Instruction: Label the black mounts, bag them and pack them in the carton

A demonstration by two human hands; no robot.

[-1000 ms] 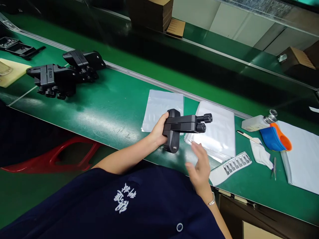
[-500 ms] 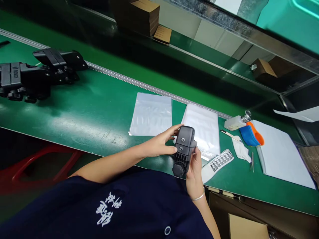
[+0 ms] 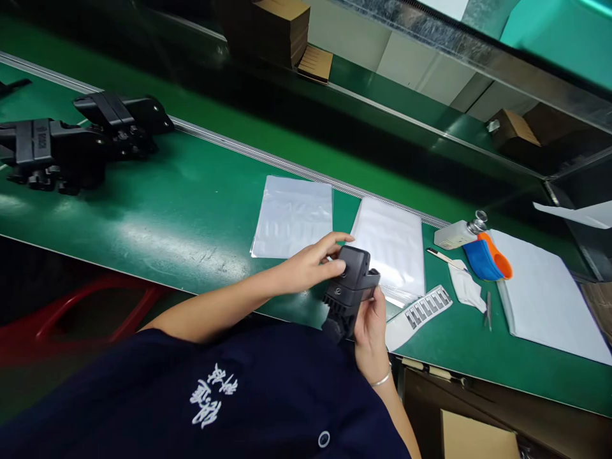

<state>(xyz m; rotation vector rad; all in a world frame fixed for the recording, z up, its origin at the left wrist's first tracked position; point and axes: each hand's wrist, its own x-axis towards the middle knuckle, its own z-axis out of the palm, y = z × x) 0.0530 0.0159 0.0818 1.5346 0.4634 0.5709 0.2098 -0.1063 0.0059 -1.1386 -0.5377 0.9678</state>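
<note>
In front of my body is a black plastic device (image 3: pixel 352 275) with a boxy top, a ribbed lower section and a round knob at its bottom. It is tilted slightly. My left hand (image 3: pixel 321 262) comes from the left, thumb pressed on the upper face and index finger reaching over the top edge. On the right side, my right hand (image 3: pixel 370 324) is closed around the device from below; some of its fingers are hidden behind it. Behind the device lies a stack of clear plastic bags (image 3: pixel 394 239), with a sheet of labels (image 3: pixel 421 317) just right of my right hand.
More plastic bags (image 3: pixel 296 217) lie left of the stack. Several black assemblies (image 3: pixel 62 146) stand at the far left. On the right are a white bottle (image 3: pixel 452 234), a blue and orange holder (image 3: pixel 484 258), a white cloth (image 3: pixel 465 285), tweezers (image 3: pixel 488 311) and white sheets (image 3: pixel 549 299).
The device has tilted, its knob end shifting down and left. My left thumb has moved up from the middle of its face to the upper part.
</note>
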